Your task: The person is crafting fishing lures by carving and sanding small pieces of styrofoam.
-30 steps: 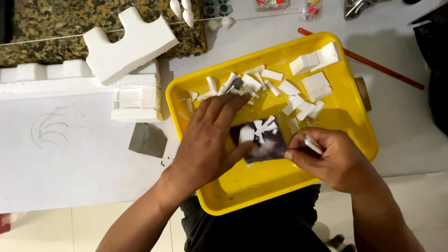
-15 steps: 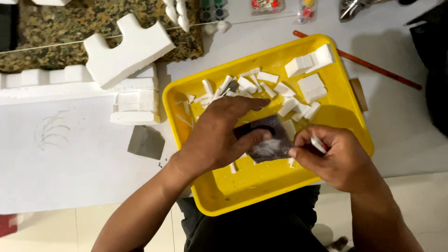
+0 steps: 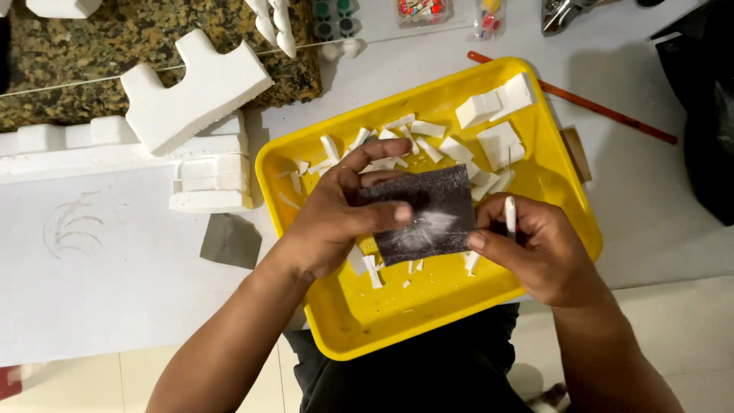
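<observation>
A yellow tray [image 3: 535, 145] rests at the table's near edge, partly over my lap. Several small white foam offcuts [image 3: 428, 141] lie in it. My left hand [image 3: 336, 214] holds a dark sheet of sandpaper [image 3: 428, 206] over the tray's middle, thumb on top; the sheet carries a smear of white dust. My right hand [image 3: 535, 248] pinches the sheet's right edge and grips a small white foam piece [image 3: 510, 214] upright between its fingers.
Large white foam blocks [image 3: 195, 92] lie left of the tray on a white sheet [image 3: 92, 268]. A grey sandpaper scrap [image 3: 229, 241] sits beside the tray. A red rod [image 3: 596, 103] lies at the right, small paint pots [image 3: 332, 19] at the back, a dark bag [image 3: 707, 107] far right.
My left hand has lifted the sandpaper flat into view and spread it out. My right hand has shifted to the sheet's right edge, still with the foam piece.
</observation>
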